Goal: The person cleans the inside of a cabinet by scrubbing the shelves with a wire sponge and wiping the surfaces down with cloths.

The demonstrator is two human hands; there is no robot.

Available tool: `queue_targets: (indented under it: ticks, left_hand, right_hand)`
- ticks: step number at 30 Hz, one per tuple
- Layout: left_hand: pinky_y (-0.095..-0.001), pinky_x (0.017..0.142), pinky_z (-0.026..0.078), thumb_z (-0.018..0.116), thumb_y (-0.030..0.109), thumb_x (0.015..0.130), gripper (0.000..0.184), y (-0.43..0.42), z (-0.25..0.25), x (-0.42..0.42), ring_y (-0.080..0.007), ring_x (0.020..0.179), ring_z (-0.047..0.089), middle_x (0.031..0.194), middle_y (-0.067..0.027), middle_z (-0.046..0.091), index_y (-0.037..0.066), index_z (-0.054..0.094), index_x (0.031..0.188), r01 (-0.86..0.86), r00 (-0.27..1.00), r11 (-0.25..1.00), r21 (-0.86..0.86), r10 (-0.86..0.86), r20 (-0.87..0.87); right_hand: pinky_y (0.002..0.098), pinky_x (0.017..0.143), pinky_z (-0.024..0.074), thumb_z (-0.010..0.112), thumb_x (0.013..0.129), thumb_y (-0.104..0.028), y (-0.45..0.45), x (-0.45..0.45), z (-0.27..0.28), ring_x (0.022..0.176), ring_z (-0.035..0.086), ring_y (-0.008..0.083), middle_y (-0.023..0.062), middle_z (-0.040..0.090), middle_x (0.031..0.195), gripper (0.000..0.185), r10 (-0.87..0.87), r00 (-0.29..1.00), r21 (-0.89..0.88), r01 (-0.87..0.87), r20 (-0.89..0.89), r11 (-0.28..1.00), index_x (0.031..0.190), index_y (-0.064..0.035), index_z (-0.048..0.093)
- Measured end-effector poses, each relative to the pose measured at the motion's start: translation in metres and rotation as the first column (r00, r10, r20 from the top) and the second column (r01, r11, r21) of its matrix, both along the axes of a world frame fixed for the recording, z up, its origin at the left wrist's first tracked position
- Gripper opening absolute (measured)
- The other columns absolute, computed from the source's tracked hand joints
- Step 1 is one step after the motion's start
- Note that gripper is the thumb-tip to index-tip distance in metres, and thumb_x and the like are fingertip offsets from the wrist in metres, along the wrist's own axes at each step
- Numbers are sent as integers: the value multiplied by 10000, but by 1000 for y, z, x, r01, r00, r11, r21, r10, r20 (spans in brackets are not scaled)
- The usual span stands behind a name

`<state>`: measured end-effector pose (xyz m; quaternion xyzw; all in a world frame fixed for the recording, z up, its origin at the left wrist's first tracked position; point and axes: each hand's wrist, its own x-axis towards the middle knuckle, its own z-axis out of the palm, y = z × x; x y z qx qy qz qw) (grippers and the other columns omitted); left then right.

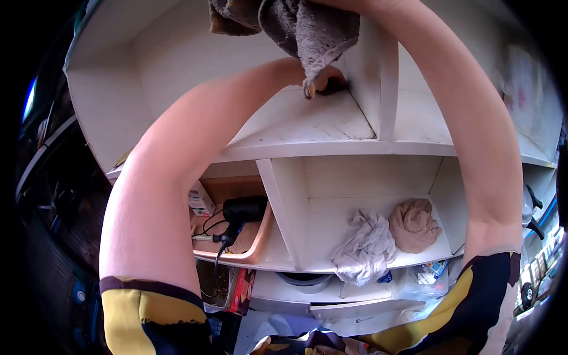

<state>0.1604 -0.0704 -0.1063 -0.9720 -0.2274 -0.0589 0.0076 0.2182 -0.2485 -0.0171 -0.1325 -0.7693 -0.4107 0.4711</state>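
Observation:
At the top edge, my right hand point(349, 3) is closed on a grey cleaning rag point(328, 32), and much of that hand is cut off by the frame. The rag hangs down in folds, with a frayed brownish tip. Below and behind it, my left hand point(326, 76) reaches into the upper shelf point(302, 121), close to the upright divider point(387, 83). The rag covers part of this hand, and its fingers cannot be made out. A dark patch shows under them; whether it is an object or shadow, I cannot tell.
Dark marks run along the shelf's inner corner. On the shelf below lie a whitish cloth point(364, 242) and a beige cloth point(415, 225). Left of them, a tan tray point(257, 245) holds a black hair dryer point(244, 208) and a small box point(201, 200). A grey tub point(305, 284) stands lower down.

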Motion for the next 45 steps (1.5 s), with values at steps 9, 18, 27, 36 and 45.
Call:
queue_targets:
  ticks: [9,18,27,36,45]
  left_hand:
    - [-299,822,421,506,-79,673,340,12,13,5,-196,976,524,1025,-56,572,70,540,977,83,996,989,-119,-81,24]
    - [-325,1032,413,506,-107,751,238,-93,8,-75,-177,1171,572,1230,-127,638,13,545,953,285,957,954,-89,-277,91]
    - [-272,982,402,439,-141,806,269,-85,17,-279,-164,1108,553,1239,-119,633,41,512,990,16,690,999,-31,11,723]
    - [-276,1024,367,430,-126,799,255,-87,-50,-378,-171,1123,530,1223,-138,608,31,520,978,149,344,989,17,-68,936]
    - [-337,1080,346,422,-142,787,282,-97,-103,-469,-206,1199,510,1286,-215,556,22,490,1005,205,194,975,87,-127,973]
  right_hand:
    - [404,943,493,609,711,-177,0,-1,1,992,642,371,208,690,1009,356,13,1000,-35,-14,-25,999,997,10,708]
    - [394,923,506,615,693,-145,2,-4,-4,985,643,348,176,682,1024,364,-103,994,-53,101,-36,993,1018,-7,702]
    - [431,976,467,627,771,-205,46,10,-12,1126,574,347,142,595,1238,410,-676,733,-342,654,70,674,1148,-51,672]
    - [395,1107,380,627,846,-529,82,-2,-93,1335,457,342,181,468,1464,723,-716,501,-795,593,486,-125,1393,-66,525]
    - [410,969,454,625,846,-515,-28,-36,-96,1134,597,365,245,637,1208,670,-760,489,-775,632,428,-30,1251,18,596]
